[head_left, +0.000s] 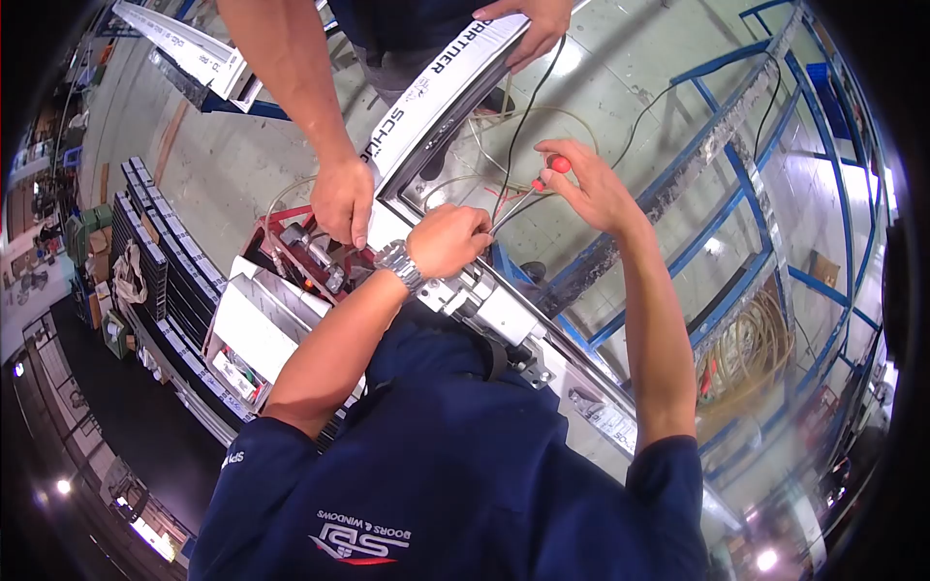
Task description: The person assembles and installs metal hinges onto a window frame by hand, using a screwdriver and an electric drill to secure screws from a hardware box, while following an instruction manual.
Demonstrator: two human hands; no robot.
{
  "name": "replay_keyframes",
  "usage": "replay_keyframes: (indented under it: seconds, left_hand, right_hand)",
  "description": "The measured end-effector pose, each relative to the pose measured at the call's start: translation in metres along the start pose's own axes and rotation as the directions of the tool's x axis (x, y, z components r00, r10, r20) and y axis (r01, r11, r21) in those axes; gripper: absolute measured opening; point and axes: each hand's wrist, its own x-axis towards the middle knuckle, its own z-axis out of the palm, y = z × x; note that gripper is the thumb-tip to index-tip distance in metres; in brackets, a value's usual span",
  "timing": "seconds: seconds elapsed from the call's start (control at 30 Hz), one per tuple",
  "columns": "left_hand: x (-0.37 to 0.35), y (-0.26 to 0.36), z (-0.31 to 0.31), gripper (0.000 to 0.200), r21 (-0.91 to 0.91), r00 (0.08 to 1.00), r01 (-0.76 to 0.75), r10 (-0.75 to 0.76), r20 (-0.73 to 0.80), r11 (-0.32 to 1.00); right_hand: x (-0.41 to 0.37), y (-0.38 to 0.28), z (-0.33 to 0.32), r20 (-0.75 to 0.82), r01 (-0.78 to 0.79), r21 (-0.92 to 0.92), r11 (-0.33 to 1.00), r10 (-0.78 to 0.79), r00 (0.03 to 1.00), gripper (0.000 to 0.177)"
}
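Observation:
A screwdriver with a red handle [558,165] is in my right hand [591,189], its shaft slanting down toward the frame corner. My left hand [449,240], with a metal watch on the wrist, rests at the corner of a white profile frame [412,116] marked SCHÜCO, fingers closed near the shaft's tip. Whatever those fingers pinch is too small to name. Below the left hand lies a silver metal fitting [504,315] on the machine. Another person's hand [342,200] presses on the frame just left of my left hand, and their other hand [544,29] holds its upper end.
Blue metal racks [722,63] stand at the right, with a coil of yellowish hose [746,353]. Stacked dark profiles [145,261] are at the left, near a red machine part [281,242]. A black cable [528,116] hangs beside the frame.

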Motion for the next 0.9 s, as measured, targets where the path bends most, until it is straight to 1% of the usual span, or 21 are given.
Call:
replay_keyframes:
  seconds: [0.03, 0.1, 0.13, 0.23, 0.27, 0.33, 0.43, 0.47, 0.5, 0.53, 0.57, 0.67, 0.77, 0.83, 0.87, 0.9]
  left_hand:
    - [0.000, -0.002, 0.003, 0.026, 0.045, 1.000, -0.009, 0.010, -0.023, 0.999]
    - [-0.001, -0.007, 0.011, 0.026, 0.136, 0.997, -0.025, 0.034, -0.070, 0.990]
    - [-0.003, -0.003, 0.011, 0.025, 0.085, 0.997, -0.021, 0.027, -0.069, 0.996]
    - [-0.003, 0.001, 0.007, 0.023, 0.037, 0.999, 0.031, -0.030, -0.019, 0.999]
    - [-0.002, 0.000, 0.006, 0.023, 0.038, 0.999, 0.031, -0.030, -0.019, 0.999]
    - [-0.002, -0.005, 0.008, 0.022, 0.040, 0.999, 0.034, -0.033, -0.020, 0.999]
    - [-0.003, -0.009, 0.015, 0.022, 0.151, 0.991, -0.063, 0.079, -0.108, 0.987]
    - [-0.002, -0.008, 0.014, 0.022, 0.155, 0.992, -0.058, 0.075, -0.100, 0.986]
    - [-0.003, -0.007, 0.012, 0.022, 0.112, 0.994, -0.045, 0.056, -0.097, 0.993]
    - [-0.004, -0.007, 0.012, 0.022, 0.071, 0.996, -0.031, 0.037, -0.084, 0.997]
    - [-0.004, -0.007, 0.011, 0.022, 0.030, 0.997, -0.019, 0.021, -0.070, 0.999]
    - [-0.005, -0.004, 0.010, 0.021, 0.075, 0.997, -0.001, 0.006, -0.072, 0.997]
    - [-0.006, 0.001, 0.011, 0.020, 0.101, 0.993, -0.008, 0.020, -0.118, 0.995]
    - [-0.005, -0.003, 0.014, 0.021, 0.121, 0.990, -0.013, 0.030, -0.138, 0.993]
    - [-0.005, -0.003, 0.015, 0.021, 0.128, 0.990, -0.008, 0.026, -0.141, 0.992]
    - [-0.004, -0.004, 0.015, 0.021, 0.132, 0.989, -0.003, 0.022, -0.143, 0.991]
  right_hand:
    - [0.002, -0.004, -0.001, 0.061, -0.077, 0.044, 0.996, 0.074, 0.995, 0.033]
    - [0.011, -0.013, -0.008, 0.219, -0.267, 0.017, 0.964, 0.257, 0.941, 0.034]
    - [0.016, -0.019, -0.010, 0.292, -0.356, -0.008, 0.934, 0.343, 0.893, 0.035]
    - [0.021, -0.019, 0.002, 0.199, -0.343, 0.080, 0.936, 0.322, 0.925, 0.032]
    - [0.019, -0.012, 0.010, 0.104, -0.309, 0.221, 0.925, 0.293, 0.950, 0.031]
    - [0.010, 0.007, 0.032, -0.093, -0.187, 0.481, 0.857, 0.261, 0.961, 0.033]
    - [0.009, 0.002, 0.050, -0.111, -0.353, 0.534, 0.768, 0.477, 0.872, 0.035]
    - [0.011, -0.003, 0.048, -0.136, -0.401, 0.434, 0.807, 0.498, 0.856, 0.042]
    - [0.020, -0.006, 0.043, -0.096, -0.461, 0.275, 0.844, 0.501, 0.860, 0.044]
    - [0.030, -0.006, 0.040, -0.057, -0.509, 0.111, 0.854, 0.516, 0.854, 0.046]
    - [0.036, -0.007, 0.036, -0.025, -0.537, -0.057, 0.841, 0.537, 0.843, 0.049]
    - [0.045, -0.023, 0.034, -0.076, -0.546, -0.370, 0.751, 0.562, 0.824, 0.057]
    - [0.045, -0.044, 0.020, -0.002, -0.564, -0.325, 0.759, 0.596, 0.803, 0.058]
    - [0.033, -0.037, 0.013, 0.038, -0.496, -0.083, 0.864, 0.500, 0.865, 0.056]
    - [0.027, -0.031, 0.011, 0.051, -0.450, 0.043, 0.892, 0.448, 0.893, 0.055]
    - [0.021, -0.023, 0.012, 0.060, -0.431, 0.172, 0.886, 0.427, 0.902, 0.053]
